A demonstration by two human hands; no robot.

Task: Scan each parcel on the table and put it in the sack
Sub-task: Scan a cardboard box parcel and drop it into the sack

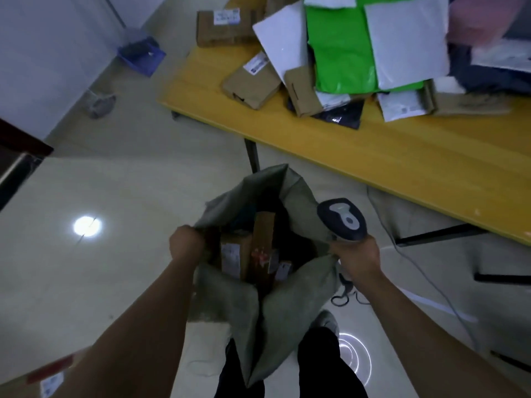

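Left hand [185, 243] grips sack [230, 297], right hand [357, 255] scanner [343, 219]; parcels [262, 234] apparently half-buried.

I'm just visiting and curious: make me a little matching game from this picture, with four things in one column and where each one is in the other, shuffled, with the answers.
Things
1. scanner
2. sack
3. green parcel
4. blue crate

Places
A. in the pile on the yellow table
B. on the floor by the wall
C. gripped in the right hand
D. rim held by the left hand, brown boxes inside

Pairs: 1-C, 2-D, 3-A, 4-B.
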